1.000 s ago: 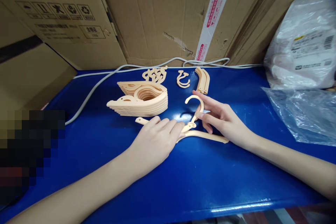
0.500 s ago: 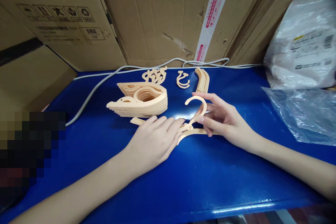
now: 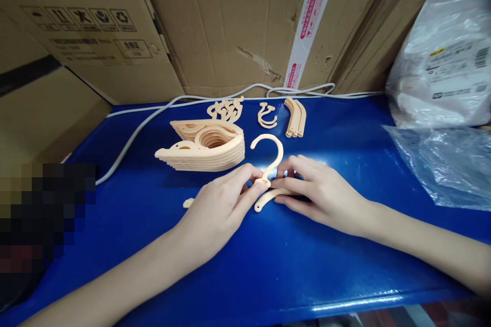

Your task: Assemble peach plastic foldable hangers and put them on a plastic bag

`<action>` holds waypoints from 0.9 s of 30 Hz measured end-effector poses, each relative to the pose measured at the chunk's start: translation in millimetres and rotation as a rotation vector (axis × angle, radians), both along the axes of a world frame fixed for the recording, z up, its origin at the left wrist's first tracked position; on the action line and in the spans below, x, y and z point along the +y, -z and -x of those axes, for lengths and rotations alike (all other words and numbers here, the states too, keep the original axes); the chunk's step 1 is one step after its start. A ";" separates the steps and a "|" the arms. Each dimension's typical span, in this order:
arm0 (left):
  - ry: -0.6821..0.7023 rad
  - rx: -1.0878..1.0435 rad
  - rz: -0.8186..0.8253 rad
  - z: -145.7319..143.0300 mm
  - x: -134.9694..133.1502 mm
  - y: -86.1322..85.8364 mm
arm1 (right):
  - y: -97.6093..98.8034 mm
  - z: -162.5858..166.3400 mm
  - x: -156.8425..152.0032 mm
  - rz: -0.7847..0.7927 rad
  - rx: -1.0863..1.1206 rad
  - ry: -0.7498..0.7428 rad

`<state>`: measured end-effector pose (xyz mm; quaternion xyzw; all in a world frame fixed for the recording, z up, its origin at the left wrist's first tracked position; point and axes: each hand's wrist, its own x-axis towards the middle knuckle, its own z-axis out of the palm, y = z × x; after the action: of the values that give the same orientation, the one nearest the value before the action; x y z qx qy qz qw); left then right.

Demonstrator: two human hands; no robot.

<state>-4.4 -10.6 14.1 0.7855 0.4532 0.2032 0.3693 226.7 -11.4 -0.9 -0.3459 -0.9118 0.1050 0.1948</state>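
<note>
A cream plastic hanger hook [image 3: 279, 150] stands upright between my hands, its curve opening to the left. My left hand [image 3: 224, 196] pinches the piece at the hook's base, with thumb and forefinger closed; a pale arm tip [image 3: 187, 203] shows beyond the wrist side. Under the fingers of my right hand [image 3: 320, 189] lies a curved hanger arm [image 3: 270, 196], its holed end pointing left, close below the hook's base. Those right fingers are bent around the arm, and its far end is hidden by them.
Behind my left hand sits a stack of folded cream hangers [image 3: 207, 153]. Farther back lie loose hooks [image 3: 226, 109], a pair of hooks [image 3: 266, 116] and several curved arms [image 3: 295, 117]. A white cable [image 3: 141, 122] runs along the cardboard boxes [image 3: 238, 25]. Plastic wrapping [image 3: 441, 163] is at right.
The hook has shifted left and now stands more upright. My right hand has let go of the hook and moved down onto the curved arm. My left fingers have closed at the hook's base.
</note>
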 end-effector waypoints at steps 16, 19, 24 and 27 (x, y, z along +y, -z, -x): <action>-0.074 -0.359 0.353 -7.3 8.7 -0.1 | -2.3 -3.2 0.3 -0.028 0.034 -0.128; -0.058 -0.384 0.396 -6.5 8.8 -1.3 | -0.3 -7.3 -1.1 -0.052 0.069 -0.041; -0.051 -0.430 0.462 -4.2 8.2 -2.7 | -0.7 -9.2 -0.5 0.031 -0.048 -0.020; -0.063 -0.458 0.486 -3.6 7.8 -4.6 | -1.0 -6.1 -1.4 -0.065 -0.154 -0.020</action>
<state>-0.8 -2.8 18.7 0.5938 0.4177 0.2719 0.6316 232.7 -12.8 0.1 -0.3375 -0.9303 0.0504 0.1342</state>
